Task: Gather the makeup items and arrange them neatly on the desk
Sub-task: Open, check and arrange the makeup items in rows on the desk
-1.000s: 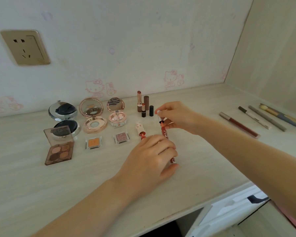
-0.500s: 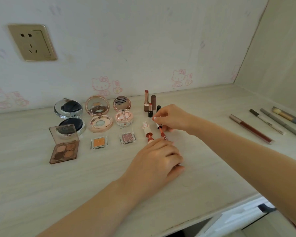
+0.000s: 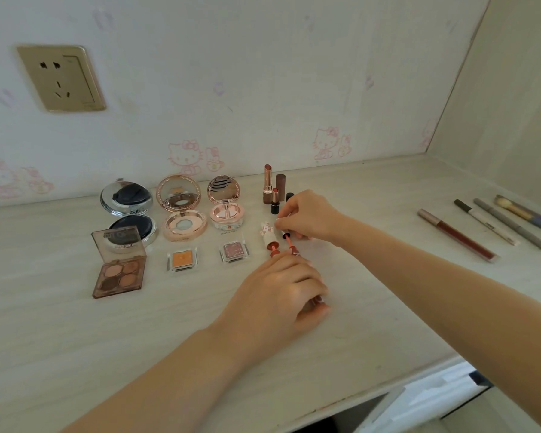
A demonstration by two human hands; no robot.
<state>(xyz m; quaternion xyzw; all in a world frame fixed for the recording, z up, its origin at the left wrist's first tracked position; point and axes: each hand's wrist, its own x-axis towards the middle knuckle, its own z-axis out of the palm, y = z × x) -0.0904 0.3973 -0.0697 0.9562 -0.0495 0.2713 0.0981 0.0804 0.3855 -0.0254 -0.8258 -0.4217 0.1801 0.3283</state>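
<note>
My right hand pinches the top end of a slim red lip gloss, and my left hand is closed over its lower end on the desk. The gloss lies just right of a white-capped lip gloss, nearly parallel to it. Behind them stand two uncapped lipsticks and their caps. To the left sit three open compacts, a brown eyeshadow palette, an orange eyeshadow pan and a pink one.
At the right lie a dark red lip gloss tube, two pencils and a brush, side by side. A wall socket is on the back wall. The desk's front edge runs near my forearms.
Both hands have brought the red lip gloss down and closer to the white-capped one. The other items have not moved; the camera has shifted slightly.
</note>
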